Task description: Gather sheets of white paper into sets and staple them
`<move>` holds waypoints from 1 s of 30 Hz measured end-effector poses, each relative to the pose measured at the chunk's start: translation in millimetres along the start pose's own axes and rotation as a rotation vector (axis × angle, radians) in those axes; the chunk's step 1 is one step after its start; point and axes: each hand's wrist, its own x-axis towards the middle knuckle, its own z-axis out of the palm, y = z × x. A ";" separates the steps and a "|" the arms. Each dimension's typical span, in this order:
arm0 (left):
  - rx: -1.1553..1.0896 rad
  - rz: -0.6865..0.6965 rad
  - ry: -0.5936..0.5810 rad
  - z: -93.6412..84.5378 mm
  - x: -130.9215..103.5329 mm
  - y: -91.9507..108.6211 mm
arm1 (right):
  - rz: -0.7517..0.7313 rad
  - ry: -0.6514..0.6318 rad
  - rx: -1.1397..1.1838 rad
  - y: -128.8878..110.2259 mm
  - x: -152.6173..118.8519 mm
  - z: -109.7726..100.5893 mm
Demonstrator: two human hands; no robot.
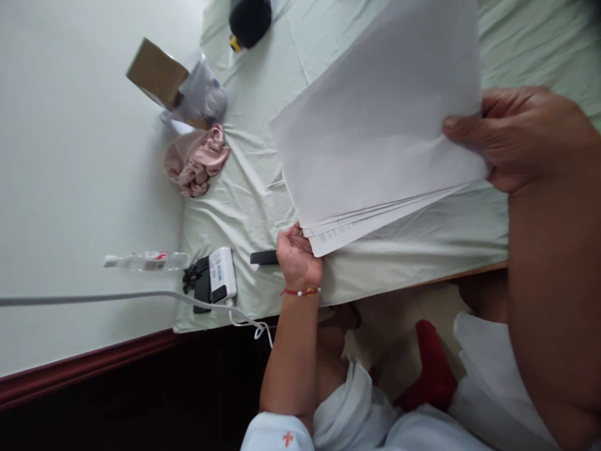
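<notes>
Head view. We hold a stack of paper sheets (380, 125) above a bed covered with a pale green sheet (263, 188), in the upper centre of the frame. Our right hand (521, 134) pinches the stack's right edge, thumb on top; our left hand (297, 255) is closed on its lower left corner. The long axis of the stack runs from lower left to upper right, and the lower edges fan apart. We judge that the loose sheets could slip out and scatter, since only two edges are gripped. At left lie a white charger (221, 274), a black remote (263, 257), a plastic bottle (145, 260), pink cloth (197, 161) and a cardboard box (157, 72).
</notes>
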 end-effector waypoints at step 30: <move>0.384 0.520 -0.009 -25.7 8.0 14.3 | -0.243 -0.268 -0.202 4.2 -4.9 5.0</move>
